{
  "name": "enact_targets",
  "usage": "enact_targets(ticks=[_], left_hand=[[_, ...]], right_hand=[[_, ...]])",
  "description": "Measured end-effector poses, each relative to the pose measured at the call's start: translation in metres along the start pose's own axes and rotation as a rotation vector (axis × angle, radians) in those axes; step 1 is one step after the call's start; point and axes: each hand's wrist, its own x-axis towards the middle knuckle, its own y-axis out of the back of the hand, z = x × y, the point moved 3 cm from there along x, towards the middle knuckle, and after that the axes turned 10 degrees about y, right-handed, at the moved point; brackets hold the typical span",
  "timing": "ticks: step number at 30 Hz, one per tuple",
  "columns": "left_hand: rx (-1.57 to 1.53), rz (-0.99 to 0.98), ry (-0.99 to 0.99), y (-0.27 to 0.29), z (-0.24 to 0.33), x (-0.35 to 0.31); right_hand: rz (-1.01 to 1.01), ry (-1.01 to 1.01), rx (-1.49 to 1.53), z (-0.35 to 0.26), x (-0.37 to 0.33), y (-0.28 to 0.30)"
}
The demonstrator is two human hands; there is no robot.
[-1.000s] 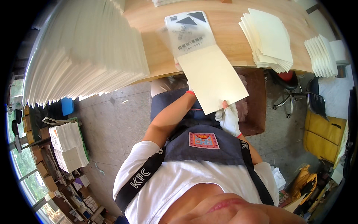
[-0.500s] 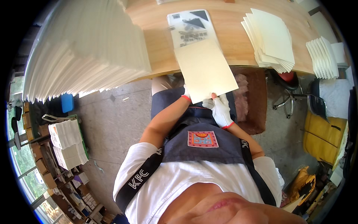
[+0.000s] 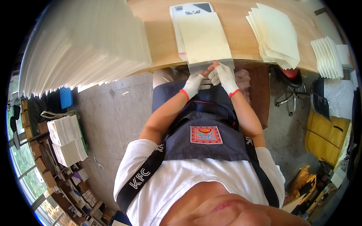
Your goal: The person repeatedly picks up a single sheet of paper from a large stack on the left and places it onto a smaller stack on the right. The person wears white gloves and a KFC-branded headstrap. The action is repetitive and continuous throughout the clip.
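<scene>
A cream card sheet (image 3: pixel 203 37) lies at the table's near edge, apparently inside a clear plastic sleeve. The sleeve's clear mouth (image 3: pixel 196 68) hangs past the table edge toward my lap. My left hand (image 3: pixel 195 83), in a white glove with bare fingertips, is closed at this mouth. Close beside it, my right hand (image 3: pixel 224 75), gloved the same way, pinches the sleeve with bare thumb and finger. Beneath the sheet lies a pile of printed plastic sleeves (image 3: pixel 177 35), showing at the left and far edges.
A tall stack of cream sheets (image 3: pixel 83 52) fills the left of the wooden table (image 3: pixel 162 41). At the right stand a fanned stack of card (image 3: pixel 277 35) and a smaller one (image 3: pixel 327 58). Chairs (image 3: pixel 292 84) stand under the right side; bundled paper (image 3: pixel 66 139) sits at left.
The cream sheet has slid away from me onto the table, with clear plastic now showing past its near edge. My left hand has moved from the sheet's left corner to beside my right hand.
</scene>
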Motion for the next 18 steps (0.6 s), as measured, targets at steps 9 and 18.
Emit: enact_targets(ticks=[9, 18], left_hand=[[0.171, 0.177, -0.227, 0.050, 0.033, -0.029], [0.260, 0.295, -0.262, 0.064, 0.034, -0.043]], right_hand=[[-0.110, 0.763, -1.263, 0.004, 0.017, -0.057], [0.577, 0.676, -0.185, -0.017, -0.010, 0.051]])
